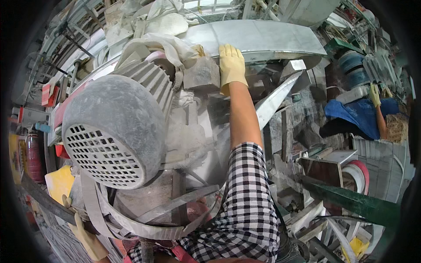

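My right hand point(232, 65), in a pale yellow glove, lies with stretched fingers on the edge of a long grey-white stone slab point(267, 37). At the lower left, my left hand point(87, 241), also gloved, is wrapped round a dark curved bar point(48, 201); part of its fingers is hidden behind the bar. A large dusty grey electric motor point(118, 109) with a pale vent grille stands between my hands. Just left of my right hand is a squared dusty block point(201, 74). Crumpled plastic sheeting point(162, 41) drapes over the machine beside it.
On the right, another person in blue clothing point(355, 116) has a gloved hand point(375, 95) raised. A green metal beam point(351, 199) juts in at the lower right. A bright metal strip point(278, 98) slants beside my right forearm. A red cylinder point(34, 155) stands far left.
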`<state>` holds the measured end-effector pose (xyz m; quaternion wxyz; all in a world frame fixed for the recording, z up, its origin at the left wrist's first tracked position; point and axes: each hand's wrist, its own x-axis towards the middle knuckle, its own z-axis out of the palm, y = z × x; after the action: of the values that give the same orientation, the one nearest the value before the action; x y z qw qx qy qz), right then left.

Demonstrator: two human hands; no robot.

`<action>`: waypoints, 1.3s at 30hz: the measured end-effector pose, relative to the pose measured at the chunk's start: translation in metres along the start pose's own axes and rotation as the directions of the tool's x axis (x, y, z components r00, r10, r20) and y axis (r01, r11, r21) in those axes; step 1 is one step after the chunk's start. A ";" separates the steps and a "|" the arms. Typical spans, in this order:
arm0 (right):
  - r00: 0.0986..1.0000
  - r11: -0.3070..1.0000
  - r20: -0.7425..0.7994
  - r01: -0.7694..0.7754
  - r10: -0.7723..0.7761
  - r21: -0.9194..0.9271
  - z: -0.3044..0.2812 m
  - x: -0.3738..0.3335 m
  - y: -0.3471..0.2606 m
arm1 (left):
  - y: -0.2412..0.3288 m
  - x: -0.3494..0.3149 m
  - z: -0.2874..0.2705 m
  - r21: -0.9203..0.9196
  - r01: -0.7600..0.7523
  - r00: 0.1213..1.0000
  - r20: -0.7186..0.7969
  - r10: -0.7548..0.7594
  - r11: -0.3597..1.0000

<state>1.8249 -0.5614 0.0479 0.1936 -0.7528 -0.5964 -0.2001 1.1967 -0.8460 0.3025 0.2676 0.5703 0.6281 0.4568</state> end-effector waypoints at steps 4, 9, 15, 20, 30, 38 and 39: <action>0.994 0.999 0.100 -0.032 0.033 -0.012 0.003 -0.018 -0.002 | 0.004 -0.002 0.006 -0.053 0.070 0.996 -0.044 -0.072 0.996; 0.975 0.999 0.221 -0.014 0.004 0.042 -0.041 -0.020 -0.003 | 0.007 -0.002 0.010 0.059 0.008 0.998 -0.057 -0.005 0.998; 0.968 0.965 0.252 -0.062 -0.005 0.254 -0.096 -0.078 0.012 | 0.003 0.001 0.012 -0.121 0.108 0.994 0.030 -0.105 0.987; 0.902 0.668 0.336 -0.427 0.270 0.610 -0.131 -0.141 0.032 | 0.015 0.003 0.027 -0.046 -0.056 0.998 0.041 0.058 0.997; 0.212 0.060 -0.045 -0.068 0.976 0.996 -0.350 -0.265 -0.105 | 0.009 0.013 0.014 -0.424 -0.184 0.889 0.313 0.335 0.887; 0.334 0.053 0.045 -0.277 0.941 0.959 -0.390 -0.467 -0.184 | -0.136 0.000 -0.062 0.004 0.207 0.925 0.326 -0.197 0.978; 0.365 0.061 0.067 -0.329 0.929 0.943 -0.390 -0.487 -0.192 | -0.155 -0.004 -0.080 0.226 -0.069 0.822 0.564 -0.073 0.972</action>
<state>1.5091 -1.1268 0.1286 0.7763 -0.6251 -0.0774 0.0256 1.0564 -0.8606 0.2009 0.3731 0.7076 0.5700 0.1877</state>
